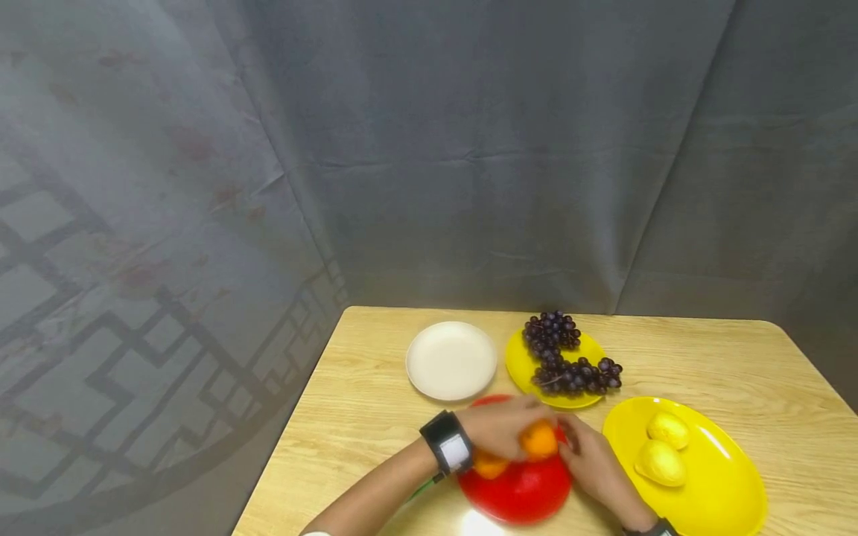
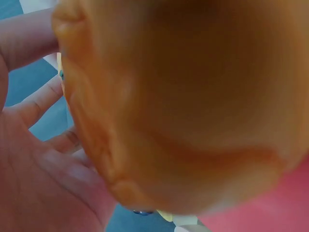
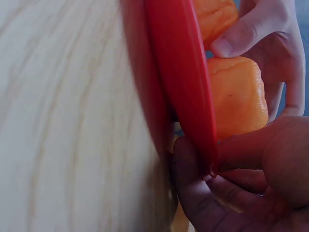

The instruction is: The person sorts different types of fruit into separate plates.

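A red plate (image 1: 516, 497) with two orange-coloured, blocky fruits on it lies near the front of the table. My left hand (image 1: 499, 426) reaches over the plate and grips the right-hand fruit (image 1: 538, 441); the other fruit (image 1: 491, 467) sits under the wrist. The right wrist view shows the left thumb (image 3: 234, 41) between the two fruits, with fingers behind the nearer one (image 3: 239, 96). My right hand (image 1: 595, 463) pinches the plate's right rim, fingertips beneath it. Up close in the left wrist view, an orange fruit (image 2: 193, 96) covers much of the palm.
Behind the red plate stand a cream plate (image 1: 451, 361) and a round yellow plate (image 1: 519, 365) with dark grapes (image 1: 570, 376). At right, an oval yellow plate (image 1: 724, 484) holds two lemons (image 1: 661, 461). Grey curtains (image 1: 503, 186) hang behind the wooden table (image 1: 362, 372).
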Demonstrator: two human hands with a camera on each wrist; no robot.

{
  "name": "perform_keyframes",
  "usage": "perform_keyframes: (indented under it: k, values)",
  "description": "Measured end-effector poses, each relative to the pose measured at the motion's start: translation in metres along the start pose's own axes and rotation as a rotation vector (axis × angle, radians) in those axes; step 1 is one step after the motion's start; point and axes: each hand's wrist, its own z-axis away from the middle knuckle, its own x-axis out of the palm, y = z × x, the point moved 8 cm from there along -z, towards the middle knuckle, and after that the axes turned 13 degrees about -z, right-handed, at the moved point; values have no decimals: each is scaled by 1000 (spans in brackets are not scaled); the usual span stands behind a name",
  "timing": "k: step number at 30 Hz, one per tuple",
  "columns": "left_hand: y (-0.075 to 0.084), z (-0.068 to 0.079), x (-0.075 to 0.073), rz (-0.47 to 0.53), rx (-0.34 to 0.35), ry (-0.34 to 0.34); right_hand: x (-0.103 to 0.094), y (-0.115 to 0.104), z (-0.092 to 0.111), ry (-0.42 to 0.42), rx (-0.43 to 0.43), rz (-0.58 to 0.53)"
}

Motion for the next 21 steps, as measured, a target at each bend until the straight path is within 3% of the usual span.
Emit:
perform_keyframes:
  k: [6, 12, 16, 21]
  values:
    - [3, -3, 7, 0, 3, -15, -1, 0, 2, 10, 9, 3]
    - [7, 0, 0, -21, 28, -16, -3, 2, 1, 1, 24, 19]
    - [7, 8, -16, -80, 50, 21, -4, 0, 2, -11, 11, 66]
    - [-2, 29, -54, -169, 14, 166, -16, -20, 7, 4, -12, 222]
